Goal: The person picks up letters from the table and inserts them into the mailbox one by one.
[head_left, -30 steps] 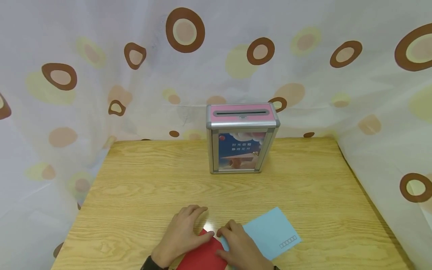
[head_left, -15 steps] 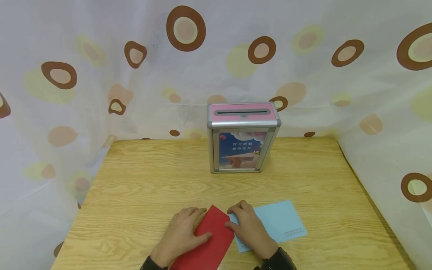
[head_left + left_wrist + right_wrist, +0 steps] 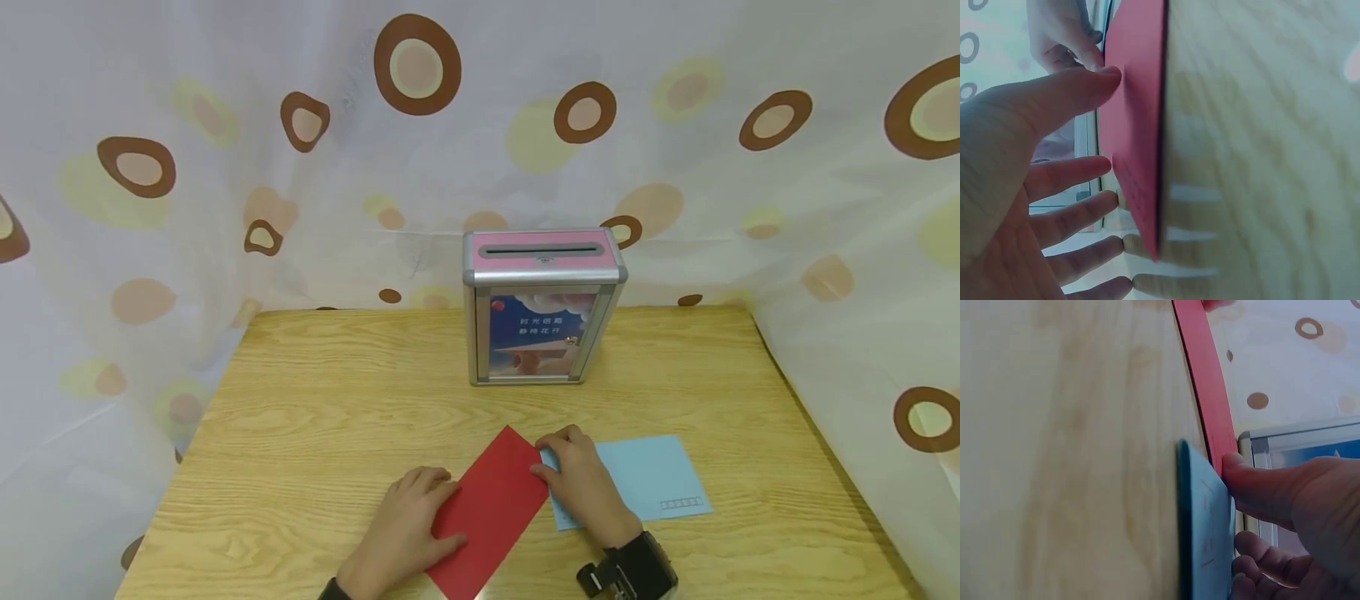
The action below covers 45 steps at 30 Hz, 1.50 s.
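A red envelope (image 3: 491, 510) lies slanted on the table, between both hands. My left hand (image 3: 405, 521) is at its left edge, fingers spread and relaxed; in the left wrist view the thumb (image 3: 1085, 94) touches the red face. At the envelope's right corner, my right hand (image 3: 588, 483) has thumb and curled fingers on the red edge, seemingly pinching it. A light blue envelope (image 3: 652, 475), with a row of small printed boxes, lies partly under that right hand. The right wrist view shows the right thumb (image 3: 1254, 481) at the red end, beside the blue envelope (image 3: 1207, 531).
A silver-framed mailbox (image 3: 542, 308) with a pink top and a slot (image 3: 540, 250) stands at the back of the wooden table (image 3: 337, 392). A spotted white curtain (image 3: 337, 200) hangs behind it and along both sides.
The red envelope has slid up and to the right along with my right hand. The blue envelope has shifted right and turned more level. My left hand has stayed nearly in place.
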{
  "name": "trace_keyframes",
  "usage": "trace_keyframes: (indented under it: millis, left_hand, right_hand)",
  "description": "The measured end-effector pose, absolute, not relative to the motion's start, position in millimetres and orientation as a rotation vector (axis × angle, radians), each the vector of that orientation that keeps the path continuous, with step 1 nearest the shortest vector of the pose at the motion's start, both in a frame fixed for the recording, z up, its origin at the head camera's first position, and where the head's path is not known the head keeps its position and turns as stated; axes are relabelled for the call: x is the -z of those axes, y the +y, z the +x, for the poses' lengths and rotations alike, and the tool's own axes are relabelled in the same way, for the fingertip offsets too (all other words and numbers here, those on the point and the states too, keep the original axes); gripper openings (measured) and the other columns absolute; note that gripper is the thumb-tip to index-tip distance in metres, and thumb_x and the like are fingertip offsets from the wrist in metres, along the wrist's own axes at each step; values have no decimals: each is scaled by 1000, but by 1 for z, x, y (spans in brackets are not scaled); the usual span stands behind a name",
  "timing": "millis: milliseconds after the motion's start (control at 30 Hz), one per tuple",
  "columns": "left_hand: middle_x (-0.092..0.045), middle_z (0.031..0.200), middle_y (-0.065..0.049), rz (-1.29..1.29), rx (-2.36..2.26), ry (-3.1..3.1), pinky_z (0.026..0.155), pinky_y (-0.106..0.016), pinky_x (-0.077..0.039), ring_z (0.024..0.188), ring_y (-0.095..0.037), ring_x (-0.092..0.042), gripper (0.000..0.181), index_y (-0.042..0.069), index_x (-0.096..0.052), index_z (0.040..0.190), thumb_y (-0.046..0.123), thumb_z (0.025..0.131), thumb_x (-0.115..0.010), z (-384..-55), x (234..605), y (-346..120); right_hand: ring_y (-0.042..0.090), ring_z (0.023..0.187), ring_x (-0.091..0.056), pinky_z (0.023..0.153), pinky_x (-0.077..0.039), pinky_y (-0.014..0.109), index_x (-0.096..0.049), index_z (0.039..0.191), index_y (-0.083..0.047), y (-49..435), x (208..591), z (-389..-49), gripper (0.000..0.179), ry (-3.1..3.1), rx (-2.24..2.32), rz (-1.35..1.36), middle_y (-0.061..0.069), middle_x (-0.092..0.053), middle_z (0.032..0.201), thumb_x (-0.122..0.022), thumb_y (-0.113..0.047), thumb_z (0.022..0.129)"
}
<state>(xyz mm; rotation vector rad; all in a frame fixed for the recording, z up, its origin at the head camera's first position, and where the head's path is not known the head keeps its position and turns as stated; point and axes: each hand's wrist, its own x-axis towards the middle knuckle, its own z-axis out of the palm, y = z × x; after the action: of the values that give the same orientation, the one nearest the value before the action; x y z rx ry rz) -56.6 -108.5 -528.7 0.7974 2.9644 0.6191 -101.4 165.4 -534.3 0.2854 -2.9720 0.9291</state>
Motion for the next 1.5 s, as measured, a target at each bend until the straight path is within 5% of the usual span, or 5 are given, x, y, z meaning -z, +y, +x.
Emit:
trace_keyframes:
  millis: [467,967,1133,1500]
  left_hand:
    - [-52,131,-6,867,-613,2978,101,-53,-40,123,-30,-42,72,16,-64,126,49,65,-83,-49,532,-107]
    - [-51,133,-7,837,-619,2932,103,-53,-38,125,-30,-40,77,16,-63,129,49,63,-86,-51,532,-107]
    - [-50,136,-7,802,-622,2894,104,-54,-37,128,-31,-38,77,16,-62,131,46,64,-86,-50,528,-107]
    - [-47,139,-9,719,-671,2857,107,-57,-34,133,-35,-34,91,4,-52,138,40,63,-88,-49,526,-105]
  right_hand:
    - [29,97,-52,76,-53,42,-70,107,-9,169,533,-112,25,-2941,-885,250,12,-55,103,-76,-15,84]
    - [33,104,-47,80,-50,44,-66,97,-9,161,532,-115,38,-3015,-936,149,17,-52,110,-80,-40,79]
    - [37,106,-44,80,-48,48,-63,93,-9,159,532,-116,37,-3035,-963,126,19,-51,109,-82,-36,77]
    - [25,87,-56,72,-46,48,-59,79,-21,157,530,-115,23,-2823,-950,309,-8,-58,75,-82,-18,78]
